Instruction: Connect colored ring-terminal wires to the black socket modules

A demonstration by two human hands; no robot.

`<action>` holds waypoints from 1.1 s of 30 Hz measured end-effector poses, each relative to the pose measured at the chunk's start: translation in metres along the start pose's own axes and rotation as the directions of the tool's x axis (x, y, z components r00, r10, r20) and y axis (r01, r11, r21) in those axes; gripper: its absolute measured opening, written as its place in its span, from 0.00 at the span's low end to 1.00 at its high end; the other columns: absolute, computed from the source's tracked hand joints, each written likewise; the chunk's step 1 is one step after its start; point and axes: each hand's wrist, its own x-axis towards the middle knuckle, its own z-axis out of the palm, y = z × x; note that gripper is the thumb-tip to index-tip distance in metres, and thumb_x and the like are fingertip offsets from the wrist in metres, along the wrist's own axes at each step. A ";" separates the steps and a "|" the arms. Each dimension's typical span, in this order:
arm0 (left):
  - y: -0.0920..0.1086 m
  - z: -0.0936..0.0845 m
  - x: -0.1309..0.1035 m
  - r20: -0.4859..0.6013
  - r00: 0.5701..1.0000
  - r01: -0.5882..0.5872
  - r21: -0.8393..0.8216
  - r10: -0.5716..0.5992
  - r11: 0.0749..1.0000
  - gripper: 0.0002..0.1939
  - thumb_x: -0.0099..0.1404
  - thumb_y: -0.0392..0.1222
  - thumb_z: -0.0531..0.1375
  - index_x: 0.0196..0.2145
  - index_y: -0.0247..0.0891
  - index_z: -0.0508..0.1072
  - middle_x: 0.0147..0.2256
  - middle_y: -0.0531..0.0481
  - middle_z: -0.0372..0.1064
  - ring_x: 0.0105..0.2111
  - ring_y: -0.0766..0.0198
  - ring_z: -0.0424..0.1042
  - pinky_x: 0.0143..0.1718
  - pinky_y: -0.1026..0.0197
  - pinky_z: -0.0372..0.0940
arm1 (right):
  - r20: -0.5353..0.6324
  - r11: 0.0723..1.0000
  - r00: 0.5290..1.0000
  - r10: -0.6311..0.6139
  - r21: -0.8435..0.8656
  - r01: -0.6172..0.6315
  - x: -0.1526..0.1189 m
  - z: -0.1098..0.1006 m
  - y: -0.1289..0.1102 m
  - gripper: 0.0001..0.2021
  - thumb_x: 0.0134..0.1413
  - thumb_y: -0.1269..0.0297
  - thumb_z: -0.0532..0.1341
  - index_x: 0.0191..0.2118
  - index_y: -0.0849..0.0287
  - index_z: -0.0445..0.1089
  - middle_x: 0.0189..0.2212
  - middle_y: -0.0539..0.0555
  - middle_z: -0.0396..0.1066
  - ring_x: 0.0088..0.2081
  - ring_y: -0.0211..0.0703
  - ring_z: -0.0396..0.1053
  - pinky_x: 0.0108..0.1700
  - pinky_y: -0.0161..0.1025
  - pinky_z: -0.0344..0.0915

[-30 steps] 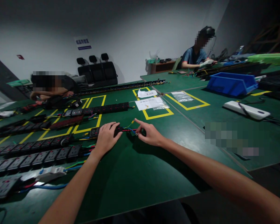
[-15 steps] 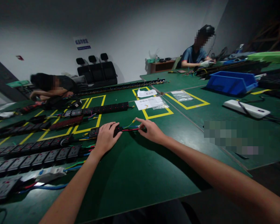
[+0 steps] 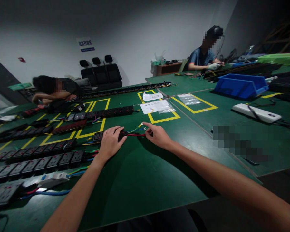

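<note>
My left hand [image 3: 111, 141] lies over a short black socket strip [image 3: 97, 137], its fingers wrapped over the strip's right end. Green, blue and red wires come out of that end towards the right. My right hand [image 3: 157, 134] pinches the end of the red wire [image 3: 135, 135] between thumb and fingers. Beside its fingertips are the ring terminal of the yellow-green wire [image 3: 142, 124] and the one of the blue wire [image 3: 144, 129].
More socket strips [image 3: 31, 167] lie in rows at the left. Behind my hands are paper labels [image 3: 152, 107] in yellow-taped frames. A blue bin [image 3: 240, 86] and a white power strip [image 3: 256, 113] stand right. Two people sit at the far side.
The blue wire's ring terminal now shows clear of my right fingers, which stay closed around the red wire. My left hand has hardly moved.
</note>
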 end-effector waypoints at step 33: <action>0.000 0.000 0.000 -0.006 1.000 -0.006 -0.011 0.006 1.000 0.23 0.72 0.50 0.57 0.60 0.39 0.69 0.56 0.38 0.70 0.56 0.46 0.68 0.59 0.41 0.61 | -0.013 0.991 0.995 -0.102 0.086 0.103 0.000 0.001 0.003 0.27 0.58 0.71 0.59 0.63 0.63 0.66 0.37 0.55 0.76 0.36 0.43 0.72 0.43 0.42 0.68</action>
